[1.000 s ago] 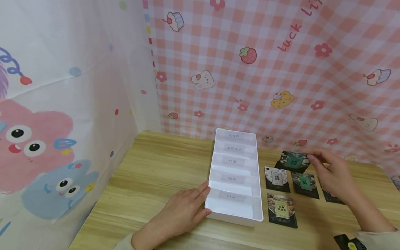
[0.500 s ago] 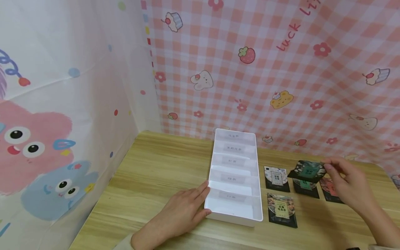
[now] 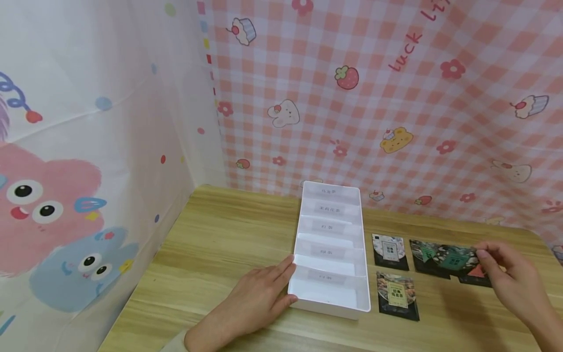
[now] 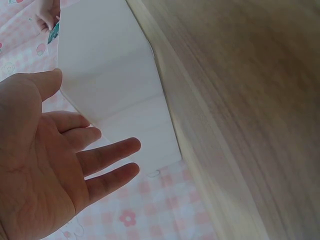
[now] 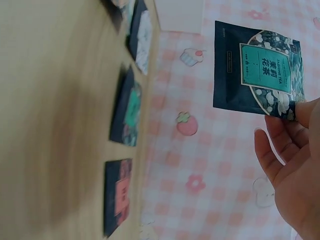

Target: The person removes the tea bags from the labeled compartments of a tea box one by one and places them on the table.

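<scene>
At the frame's right, the right hand (image 3: 512,281) pinches a dark tea sachet (image 3: 455,257) by one corner above the surface (image 3: 211,254); it looks light, thin, probably slippery foil. The left hand (image 3: 255,300) rests flat-fingered against the white tray (image 3: 331,254).

Wooden table (image 3: 220,254); perhaps cloth backdrop (image 3: 396,98).

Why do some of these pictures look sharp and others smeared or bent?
Head view: even, soft light, the wall pattern bowed by a wide lens, the lifted tea packet slightly smeared. Left wrist view: the wooden table is streaked with blur and the white tray is washed out. Right wrist view: the packet's label is crisp, the table soft.
</scene>
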`<action>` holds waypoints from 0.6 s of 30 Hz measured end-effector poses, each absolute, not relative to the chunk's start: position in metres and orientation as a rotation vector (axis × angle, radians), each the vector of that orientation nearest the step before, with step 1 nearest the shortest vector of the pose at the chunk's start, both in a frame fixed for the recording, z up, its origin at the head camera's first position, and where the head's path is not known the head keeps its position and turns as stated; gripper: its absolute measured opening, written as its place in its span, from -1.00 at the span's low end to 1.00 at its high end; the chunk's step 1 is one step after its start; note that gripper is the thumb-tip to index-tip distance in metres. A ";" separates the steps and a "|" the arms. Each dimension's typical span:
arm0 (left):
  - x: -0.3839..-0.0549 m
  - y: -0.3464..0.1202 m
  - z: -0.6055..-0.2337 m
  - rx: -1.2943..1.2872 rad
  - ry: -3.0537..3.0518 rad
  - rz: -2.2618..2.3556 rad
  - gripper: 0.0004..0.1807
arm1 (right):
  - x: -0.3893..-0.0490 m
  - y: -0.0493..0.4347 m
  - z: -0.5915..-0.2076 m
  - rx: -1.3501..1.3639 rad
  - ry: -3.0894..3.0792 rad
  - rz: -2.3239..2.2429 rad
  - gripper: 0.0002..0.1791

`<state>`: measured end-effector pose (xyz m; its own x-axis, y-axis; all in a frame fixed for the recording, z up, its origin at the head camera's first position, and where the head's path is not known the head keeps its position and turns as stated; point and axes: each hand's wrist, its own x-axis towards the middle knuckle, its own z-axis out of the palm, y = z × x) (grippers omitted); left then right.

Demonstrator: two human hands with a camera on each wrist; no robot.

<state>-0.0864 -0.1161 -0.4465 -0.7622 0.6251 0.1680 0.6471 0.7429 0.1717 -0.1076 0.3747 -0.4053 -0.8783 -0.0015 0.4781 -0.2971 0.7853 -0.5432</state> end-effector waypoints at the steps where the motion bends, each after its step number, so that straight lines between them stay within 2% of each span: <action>1: -0.086 -0.116 -0.446 -1.040 -2.840 -0.336 -0.32 | -0.105 0.377 -0.408 0.202 -2.525 0.868 -0.86; 8: -0.086 -0.115 -0.446 -1.038 -2.837 -0.343 -0.31 | -0.092 0.392 -0.422 -0.024 -2.678 0.816 -0.81; 18: -0.087 -0.115 -0.448 -1.031 -2.833 -0.364 -0.31 | -0.083 0.401 -0.442 -0.029 -2.783 0.878 -0.83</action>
